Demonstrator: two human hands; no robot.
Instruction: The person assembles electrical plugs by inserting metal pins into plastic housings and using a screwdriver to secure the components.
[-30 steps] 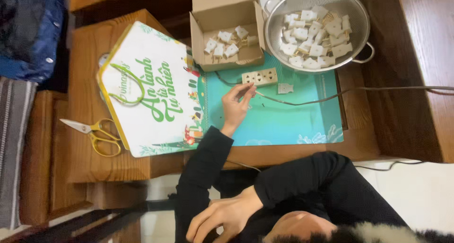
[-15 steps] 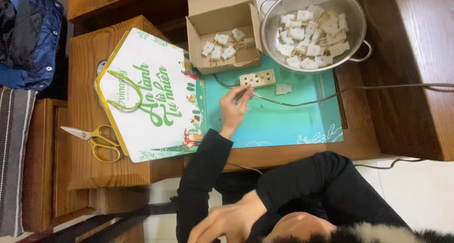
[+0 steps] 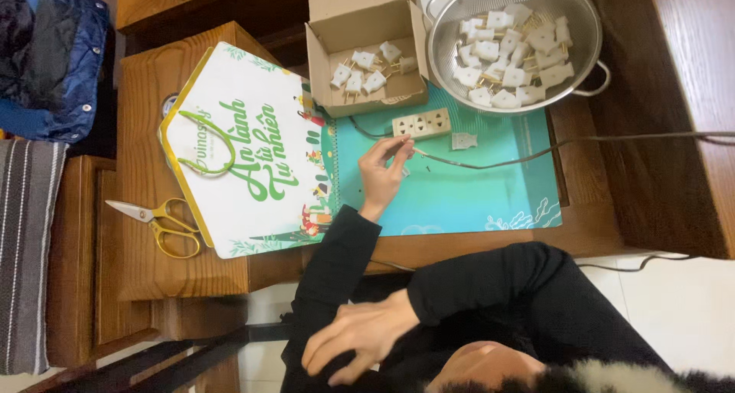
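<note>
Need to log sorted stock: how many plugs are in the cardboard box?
5 plugs, clustered in the middle of the box; some may be hidden behind its wall.

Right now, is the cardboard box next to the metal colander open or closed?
Open. The cardboard box has its flaps folded outward, and several white plugs show lying loose on its bottom, beside the colander.

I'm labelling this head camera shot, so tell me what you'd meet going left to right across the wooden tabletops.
Scissors with gold handles → white and green paper bag → cardboard box of white plugs → white power strip → metal colander of white plugs.
</note>
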